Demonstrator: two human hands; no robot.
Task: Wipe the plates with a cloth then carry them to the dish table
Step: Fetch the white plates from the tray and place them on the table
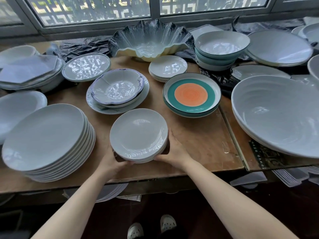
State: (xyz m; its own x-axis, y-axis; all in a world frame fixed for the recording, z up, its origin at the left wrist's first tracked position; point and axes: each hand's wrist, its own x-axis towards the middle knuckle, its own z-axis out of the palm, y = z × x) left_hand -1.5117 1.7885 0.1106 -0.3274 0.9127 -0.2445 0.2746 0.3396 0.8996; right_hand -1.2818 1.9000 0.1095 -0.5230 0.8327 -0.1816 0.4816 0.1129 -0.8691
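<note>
Head view: a person's left hand and right hand gripped opposite edges of a small stack of white plates near the wooden table front edge. Carrying appeared underway; next, a level lift or set-down seemed needed.

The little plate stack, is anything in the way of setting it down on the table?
Nothing visible. Both hands, left and right, grip the stack over bare wood, between the tall white stack and the orange plate.
</note>
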